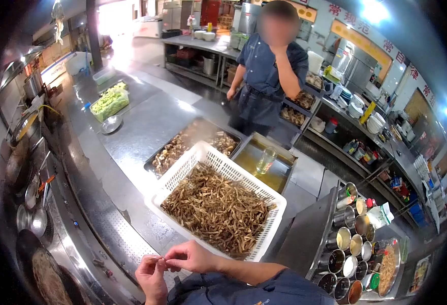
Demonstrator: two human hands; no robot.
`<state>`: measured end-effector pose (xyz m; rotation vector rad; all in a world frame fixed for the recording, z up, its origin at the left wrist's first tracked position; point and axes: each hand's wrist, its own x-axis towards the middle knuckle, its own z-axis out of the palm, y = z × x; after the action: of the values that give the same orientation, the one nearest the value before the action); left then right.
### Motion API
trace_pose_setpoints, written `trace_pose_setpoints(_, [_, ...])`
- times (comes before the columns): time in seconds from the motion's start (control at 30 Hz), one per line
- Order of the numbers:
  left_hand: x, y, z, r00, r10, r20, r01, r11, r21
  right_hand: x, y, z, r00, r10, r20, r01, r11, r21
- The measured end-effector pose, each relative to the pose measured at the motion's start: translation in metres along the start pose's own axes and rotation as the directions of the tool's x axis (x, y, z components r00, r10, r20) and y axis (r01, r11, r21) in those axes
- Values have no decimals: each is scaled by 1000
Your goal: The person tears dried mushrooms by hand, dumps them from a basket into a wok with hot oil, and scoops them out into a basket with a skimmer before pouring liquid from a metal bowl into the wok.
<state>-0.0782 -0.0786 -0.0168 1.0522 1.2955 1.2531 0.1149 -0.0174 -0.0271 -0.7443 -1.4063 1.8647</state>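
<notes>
My left hand and my right hand meet above the front edge of the steel counter. Thumbs and fingertips are pinched together, tip against tip. Whatever sits between them, if anything, is too small to name. Just beyond my right hand stands a white slotted plastic basket, filled with brown strips of food. My right forearm passes close to the basket's near corner, and neither hand is in it.
Behind the basket, steam rises from a tray of browned chunks. Beside it a glass stands in a pan of yellowish liquid. A co-worker stands across the counter. Several seasoning pots are at right, a wok at left.
</notes>
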Motion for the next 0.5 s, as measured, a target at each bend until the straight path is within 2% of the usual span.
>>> trace_pose_setpoints(0.07, [-1,-27,2,988,-35,-153,5,981,-196,1,-2,0,999,38,37,-35,996,-79])
trace_pose_setpoints(0.2, [0,-25,5,981,25,-193,-73,966,-246,1,-8,-1,994,79,75,-71,991,-110])
trace_pose_setpoints(0.27, [0,-19,6,979,21,-204,-85,947,-309,3,5,-2,995,14,95,-7,998,-70])
trace_pose_setpoints(0.4, [2,-21,3,975,119,-187,-165,953,-254,3,3,-7,990,25,142,-15,998,-67])
trace_pose_setpoints(0.47, [1,-11,10,979,142,-146,-174,955,-239,2,4,-12,955,142,261,-164,985,63])
trace_pose_setpoints(0.5, [1,-8,9,979,142,-145,-174,955,-239,2,6,-13,955,141,261,-163,985,62])
